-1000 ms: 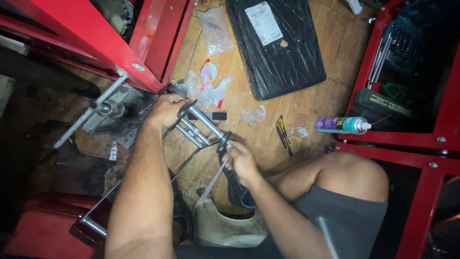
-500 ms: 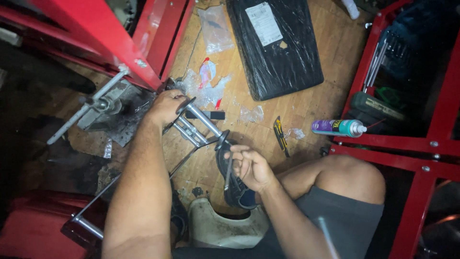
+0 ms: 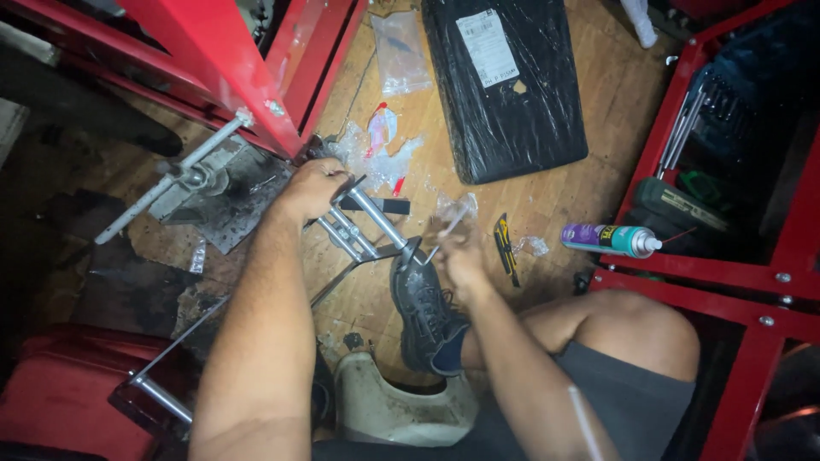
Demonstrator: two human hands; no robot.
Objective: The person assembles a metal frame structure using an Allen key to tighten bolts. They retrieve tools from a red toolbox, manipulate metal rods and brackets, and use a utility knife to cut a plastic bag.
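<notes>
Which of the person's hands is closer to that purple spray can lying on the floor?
Right. The right hand works just left of the purple spray can, past a utility knife; the left hand grips metal rods much farther left.

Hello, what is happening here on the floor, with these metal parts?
A person sits on a wooden floor between red metal frames. The left hand grips a silver metal tube assembly. The right hand holds a thin silver tool at its lower end, above a black sneaker. A purple spray can lies nearby.
</notes>
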